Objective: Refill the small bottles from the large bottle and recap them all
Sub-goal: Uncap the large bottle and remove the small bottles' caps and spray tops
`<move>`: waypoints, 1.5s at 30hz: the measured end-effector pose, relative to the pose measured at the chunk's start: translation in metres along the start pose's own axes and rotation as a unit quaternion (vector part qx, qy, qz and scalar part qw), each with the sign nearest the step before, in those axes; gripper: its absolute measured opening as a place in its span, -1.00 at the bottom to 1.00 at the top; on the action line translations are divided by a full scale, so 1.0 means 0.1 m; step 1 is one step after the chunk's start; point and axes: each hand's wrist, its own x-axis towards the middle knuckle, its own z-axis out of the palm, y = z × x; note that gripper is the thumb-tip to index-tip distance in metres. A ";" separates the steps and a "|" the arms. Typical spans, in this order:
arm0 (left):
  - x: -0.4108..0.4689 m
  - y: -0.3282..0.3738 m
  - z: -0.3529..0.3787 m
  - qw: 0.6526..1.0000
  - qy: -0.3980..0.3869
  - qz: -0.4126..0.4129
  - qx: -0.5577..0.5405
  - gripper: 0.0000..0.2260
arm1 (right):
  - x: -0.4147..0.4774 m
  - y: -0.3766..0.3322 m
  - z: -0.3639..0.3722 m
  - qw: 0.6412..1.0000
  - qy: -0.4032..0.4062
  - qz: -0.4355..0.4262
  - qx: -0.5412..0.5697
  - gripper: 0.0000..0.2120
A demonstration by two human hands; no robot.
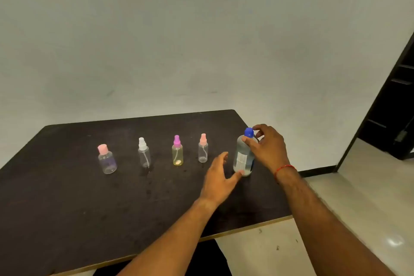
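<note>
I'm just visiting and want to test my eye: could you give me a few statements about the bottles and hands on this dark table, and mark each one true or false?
1. Four small clear plastic bottles stand in a row on the dark table. True.
2. The large clear bottle with the blue cap lies on its side. False: it stands upright.
3. The right hand has its fingers at the blue cap. True.
4. The left hand grips the small yellowish bottle with the magenta spray top. False: it is at the large bottle's base.
5. All four small bottles are uncapped. False: each wears its cap.
</note>
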 end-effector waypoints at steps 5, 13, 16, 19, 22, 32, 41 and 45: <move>0.23 0.06 0.23 0.999 -0.015 -0.028 -0.023 -0.18 | 0.13 -0.03 0.05 1.000 -0.009 0.007 -0.014 -0.61; 0.35 -0.15 0.36 0.999 -0.009 -0.004 -0.037 -0.46 | 0.25 0.07 0.04 0.999 -0.035 -0.031 -0.020 -0.83; 0.35 -0.18 0.36 0.999 -0.007 0.003 -0.040 -0.46 | 0.25 0.08 0.01 0.997 -0.065 -0.032 0.011 -0.80; 0.35 -0.16 0.37 0.999 -0.014 -0.003 -0.036 -0.36 | 0.24 0.07 -0.01 0.996 -0.079 -0.025 0.040 -0.69; 0.34 -0.15 0.36 0.999 -0.012 0.004 -0.038 -0.39 | 0.23 0.05 0.00 0.999 -0.045 -0.016 0.025 -0.58; 0.34 -0.17 0.37 0.999 -0.011 0.008 -0.038 -0.38 | 0.21 0.08 0.03 0.995 -0.046 -0.029 0.081 -0.61; 0.32 -0.09 0.33 0.999 -0.017 -0.007 -0.026 -0.37 | 0.21 0.06 0.04 0.999 0.002 -0.028 0.040 -0.64; 0.32 -0.08 0.33 0.999 -0.022 -0.014 -0.031 -0.36 | 0.23 0.06 0.01 0.997 -0.038 -0.031 0.063 -0.50</move>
